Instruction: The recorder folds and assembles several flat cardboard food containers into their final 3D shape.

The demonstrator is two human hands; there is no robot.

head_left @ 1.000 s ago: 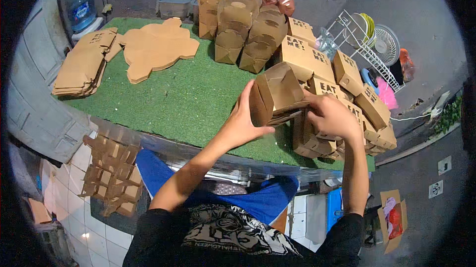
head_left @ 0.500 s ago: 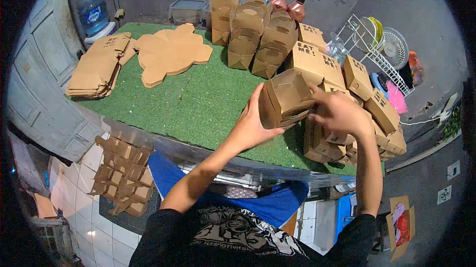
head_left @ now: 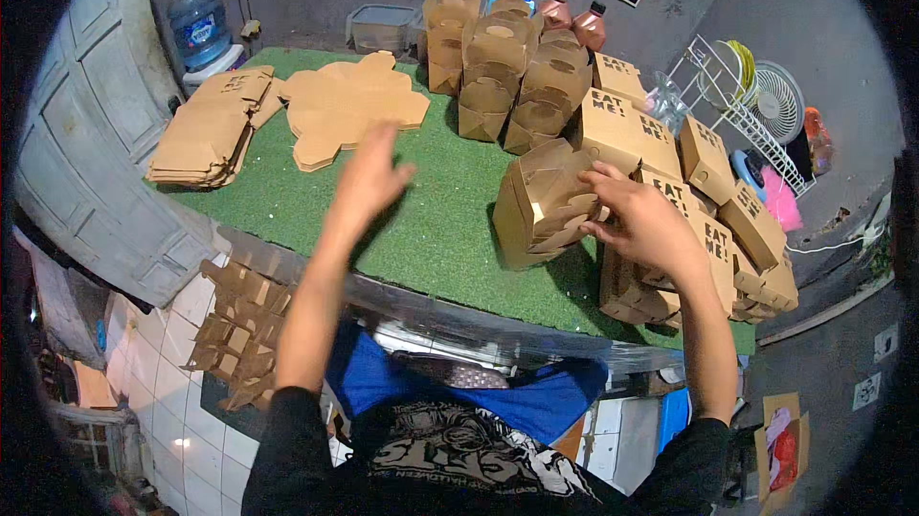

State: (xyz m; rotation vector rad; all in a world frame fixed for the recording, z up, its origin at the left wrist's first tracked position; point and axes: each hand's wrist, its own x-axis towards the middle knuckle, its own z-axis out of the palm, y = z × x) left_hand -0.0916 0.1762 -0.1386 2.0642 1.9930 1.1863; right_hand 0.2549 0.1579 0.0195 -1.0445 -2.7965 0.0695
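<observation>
A nested stack of open brown cardboard boxes stands on the green turf mat, slightly tilted. My right hand pinches its right rim between thumb and fingers. My left hand holds nothing; its fingers are stretched out over the mat, at the near edge of a pile of flat cardboard box blanks. Another pile of flat cardboard lies farther left. Closed printed cardboard boxes are heaped beside my right hand.
Tall nested open boxes stand at the back, near two bottles and a plastic container. A dish rack and fan are at the right. More cardboard lies on the floor at left.
My left hand has let go of the nested boxes and moved left to the flat blanks. My right hand has come down onto the rim, and the stack has settled lower.
</observation>
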